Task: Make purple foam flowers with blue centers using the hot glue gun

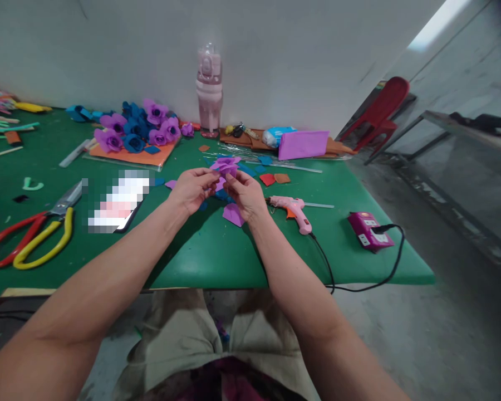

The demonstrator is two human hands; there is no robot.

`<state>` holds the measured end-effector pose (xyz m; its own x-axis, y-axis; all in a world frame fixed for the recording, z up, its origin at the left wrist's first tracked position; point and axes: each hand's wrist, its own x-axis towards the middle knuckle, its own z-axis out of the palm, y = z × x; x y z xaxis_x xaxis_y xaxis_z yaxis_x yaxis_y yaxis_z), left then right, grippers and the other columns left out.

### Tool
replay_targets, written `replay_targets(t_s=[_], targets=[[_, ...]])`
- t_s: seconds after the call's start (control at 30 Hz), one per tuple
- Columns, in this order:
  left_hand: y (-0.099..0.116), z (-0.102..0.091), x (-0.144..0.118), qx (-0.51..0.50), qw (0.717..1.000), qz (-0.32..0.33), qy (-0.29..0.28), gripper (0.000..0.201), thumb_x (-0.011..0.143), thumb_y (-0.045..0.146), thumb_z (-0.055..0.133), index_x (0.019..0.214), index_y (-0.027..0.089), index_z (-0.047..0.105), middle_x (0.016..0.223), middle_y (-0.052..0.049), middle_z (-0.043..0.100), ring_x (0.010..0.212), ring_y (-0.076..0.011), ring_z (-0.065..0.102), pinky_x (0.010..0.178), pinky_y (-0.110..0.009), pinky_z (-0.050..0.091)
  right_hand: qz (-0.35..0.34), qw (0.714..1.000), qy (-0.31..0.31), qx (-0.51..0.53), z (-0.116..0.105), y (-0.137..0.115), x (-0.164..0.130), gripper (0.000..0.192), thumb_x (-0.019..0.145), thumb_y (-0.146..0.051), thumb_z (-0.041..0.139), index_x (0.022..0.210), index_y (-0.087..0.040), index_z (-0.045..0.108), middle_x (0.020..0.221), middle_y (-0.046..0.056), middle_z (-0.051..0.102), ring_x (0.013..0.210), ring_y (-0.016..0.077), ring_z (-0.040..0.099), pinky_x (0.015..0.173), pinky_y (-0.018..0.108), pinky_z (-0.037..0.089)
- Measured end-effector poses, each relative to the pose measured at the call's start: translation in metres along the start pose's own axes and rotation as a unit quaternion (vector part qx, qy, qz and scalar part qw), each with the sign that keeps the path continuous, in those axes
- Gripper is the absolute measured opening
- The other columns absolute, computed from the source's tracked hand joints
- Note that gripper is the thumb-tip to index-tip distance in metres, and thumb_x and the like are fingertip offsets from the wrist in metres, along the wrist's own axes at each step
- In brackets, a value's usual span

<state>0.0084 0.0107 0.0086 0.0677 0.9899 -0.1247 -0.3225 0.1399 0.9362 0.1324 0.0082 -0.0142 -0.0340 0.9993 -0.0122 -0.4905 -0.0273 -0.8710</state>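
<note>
Between my two hands, above the green tabletop, is a purple craft flower (225, 162) with spread petals. My left hand (194, 188) pinches its left side, fingers closed. On the other side, my right hand (246, 194) grips the lower right petals between thumb and fingers. Loose purple petal pieces lie beneath, one (232, 214) just under my right hand. Blue pieces (265, 160), a red piece (268, 179) and a brown piece (282, 178) are scattered behind and to the right. A pink glue gun (294, 209) rests on its side right of my right hand.
Scissors (45, 228) and a phone (123, 200) lie left. Finished purple and blue flowers (133, 128) sit on orange sheets behind. A pink bottle (209, 92) stands by the wall. A purple power adapter (369, 231) with a black cord (359, 289) is near the right edge.
</note>
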Motion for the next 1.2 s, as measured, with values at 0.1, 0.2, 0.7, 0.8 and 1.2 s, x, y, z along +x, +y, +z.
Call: replay_targets(t_s=[0.1,0.2,0.7,0.8,1.2], targets=[[0.001,0.000,0.000,-0.007,1.000,-0.001,-0.006,0.018,0.054,0.016,0.073,0.065,0.010,0.060,0.056,0.000,0.056,0.050,-0.0061,0.050,0.048,-0.020,0.039,-0.009,1.000,0.006,-0.014,-0.001,0.001,0.001,0.018,0.061,-0.027,0.073,0.074,-0.020,0.061,0.067,-0.006,0.060,0.055,0.0046,0.051,0.058,0.018,0.047],[0.003,0.001,-0.002,0.002,1.000,-0.004,-0.008,0.018,0.056,0.018,0.072,0.067,0.010,0.061,0.058,-0.001,0.058,0.050,-0.0066,0.051,0.050,-0.021,0.041,-0.014,1.000,0.010,-0.016,-0.001,0.001,0.001,0.019,0.062,-0.027,0.073,0.076,-0.020,0.062,0.069,-0.006,0.060,0.057,0.0050,0.052,0.060,0.018,0.048],[0.002,-0.001,-0.002,-0.008,0.998,-0.018,-0.057,0.030,0.052,0.018,0.077,0.079,0.010,0.067,0.070,-0.005,0.064,0.057,-0.0094,0.057,0.050,-0.020,0.043,0.062,0.992,-0.009,0.107,-0.001,-0.011,0.000,0.022,0.065,-0.020,0.072,0.076,-0.020,0.053,0.061,-0.008,0.058,0.052,0.0051,0.055,0.060,0.018,0.050],[0.002,0.003,-0.005,-0.017,0.996,-0.010,-0.082,0.031,0.053,0.018,0.077,0.081,0.011,0.067,0.077,-0.006,0.066,0.064,-0.0109,0.060,0.055,-0.022,0.045,0.042,0.997,-0.032,0.059,0.003,-0.012,-0.003,0.021,0.064,-0.025,0.072,0.078,-0.019,0.058,0.060,-0.008,0.058,0.050,0.0041,0.053,0.055,0.017,0.047],[-0.004,0.002,0.003,-0.059,0.998,0.016,-0.021,0.027,0.049,0.018,0.079,0.073,0.012,0.069,0.067,-0.002,0.065,0.057,-0.0078,0.056,0.057,-0.021,0.043,-0.032,0.999,-0.010,0.020,0.003,0.000,0.004,0.032,0.055,-0.023,0.075,0.080,-0.018,0.057,0.068,-0.004,0.061,0.061,0.0068,0.056,0.063,0.021,0.047]])
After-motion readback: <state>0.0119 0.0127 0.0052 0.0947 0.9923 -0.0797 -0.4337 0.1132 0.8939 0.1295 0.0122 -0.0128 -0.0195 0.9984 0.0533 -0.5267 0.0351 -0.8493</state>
